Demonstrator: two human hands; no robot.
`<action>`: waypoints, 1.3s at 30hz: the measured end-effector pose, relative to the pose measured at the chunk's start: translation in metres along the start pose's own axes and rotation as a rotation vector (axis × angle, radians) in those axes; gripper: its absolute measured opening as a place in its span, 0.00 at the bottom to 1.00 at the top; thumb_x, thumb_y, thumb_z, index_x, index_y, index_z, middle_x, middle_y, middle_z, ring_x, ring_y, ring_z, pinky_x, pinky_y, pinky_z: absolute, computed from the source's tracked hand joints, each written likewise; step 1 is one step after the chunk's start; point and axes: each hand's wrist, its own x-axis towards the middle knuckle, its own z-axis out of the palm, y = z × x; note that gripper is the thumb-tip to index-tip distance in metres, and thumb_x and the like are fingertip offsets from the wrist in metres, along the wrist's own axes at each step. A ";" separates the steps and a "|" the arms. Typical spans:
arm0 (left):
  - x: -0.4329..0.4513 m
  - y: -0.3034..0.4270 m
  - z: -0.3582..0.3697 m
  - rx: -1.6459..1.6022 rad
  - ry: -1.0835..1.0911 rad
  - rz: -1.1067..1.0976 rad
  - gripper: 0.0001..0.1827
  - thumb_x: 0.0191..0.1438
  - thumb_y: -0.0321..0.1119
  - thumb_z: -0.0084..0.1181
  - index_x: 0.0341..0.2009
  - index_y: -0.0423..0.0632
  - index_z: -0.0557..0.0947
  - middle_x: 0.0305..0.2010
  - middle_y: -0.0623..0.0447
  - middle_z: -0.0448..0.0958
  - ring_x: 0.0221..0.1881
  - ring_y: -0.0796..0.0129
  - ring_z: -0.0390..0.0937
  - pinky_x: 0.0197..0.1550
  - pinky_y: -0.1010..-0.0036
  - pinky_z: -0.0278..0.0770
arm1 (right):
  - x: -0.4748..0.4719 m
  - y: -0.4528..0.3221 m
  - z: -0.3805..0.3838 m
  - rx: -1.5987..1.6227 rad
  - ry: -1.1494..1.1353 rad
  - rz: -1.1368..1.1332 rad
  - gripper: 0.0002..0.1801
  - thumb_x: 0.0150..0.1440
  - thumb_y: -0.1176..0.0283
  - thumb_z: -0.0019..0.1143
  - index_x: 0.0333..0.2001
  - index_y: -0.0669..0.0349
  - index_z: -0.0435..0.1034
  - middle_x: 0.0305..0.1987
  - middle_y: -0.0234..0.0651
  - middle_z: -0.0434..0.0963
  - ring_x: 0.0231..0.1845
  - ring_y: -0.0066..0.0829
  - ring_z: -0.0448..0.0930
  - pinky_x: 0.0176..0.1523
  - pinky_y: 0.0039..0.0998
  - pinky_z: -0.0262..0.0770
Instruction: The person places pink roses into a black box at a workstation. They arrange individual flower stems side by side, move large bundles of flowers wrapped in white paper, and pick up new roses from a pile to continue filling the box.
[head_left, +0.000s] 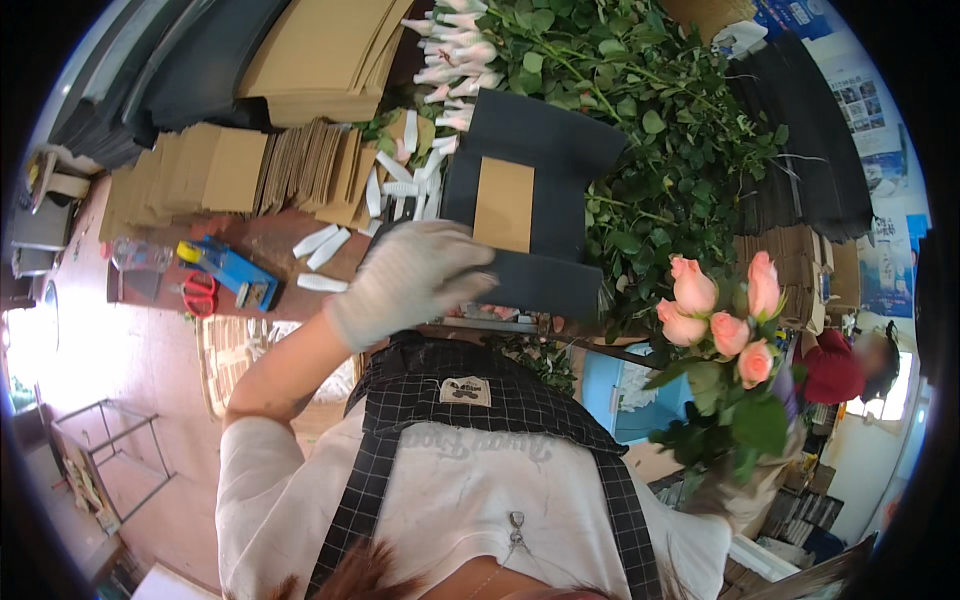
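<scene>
In a pale glove, my left hand (420, 279) is blurred over the near left edge of a black wrapping sheet (551, 281); its fingers look slightly apart, with nothing visible between them. A brown cardboard rectangle (505, 204) lies on that sheet. At the right, my right hand (739, 491) is gloved, partly hidden by leaves and blurred, around the stems of a small bunch of pink roses (729, 330). The blooms point away from me. White ribbed sleeves (405, 189) lie in a loose pile beyond my left hand.
Leafy rose stems (660, 135) with white-netted buds (457, 52) cover the back. Cardboard pieces (232, 169) and black sheets (202, 67) stand left. Red scissors (200, 294) lie beside a blue tape dispenser (232, 270). A blue bin (652, 409) is below; another person (832, 367) is far right.
</scene>
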 end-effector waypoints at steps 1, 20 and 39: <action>0.016 -0.003 0.012 0.031 -0.116 0.040 0.18 0.48 0.42 0.62 0.38 0.43 0.81 0.41 0.47 0.79 0.49 0.53 0.75 0.51 0.62 0.72 | 0.010 -0.006 0.006 -0.235 0.020 -0.003 0.29 0.65 0.58 0.35 0.68 0.47 0.47 0.73 0.26 0.45 0.69 0.33 0.58 0.69 0.37 0.53; 0.055 -0.030 0.063 0.204 -0.693 -0.224 0.30 0.49 0.56 0.58 0.48 0.46 0.75 0.33 0.44 0.76 0.37 0.47 0.75 0.39 0.58 0.74 | 0.090 -0.100 -0.068 -2.908 0.467 -0.219 0.24 0.43 0.65 0.65 0.45 0.59 0.72 0.49 0.45 0.74 0.53 0.47 0.72 0.57 0.40 0.65; 0.062 -0.070 0.060 -0.438 -0.268 -0.443 0.24 0.61 0.49 0.43 0.50 0.41 0.74 0.40 0.40 0.78 0.40 0.50 0.78 0.45 0.62 0.75 | -0.058 -0.178 0.087 -3.272 0.890 -0.684 0.17 0.56 0.76 0.55 0.51 0.58 0.72 0.46 0.40 0.78 0.42 0.28 0.80 0.42 0.27 0.76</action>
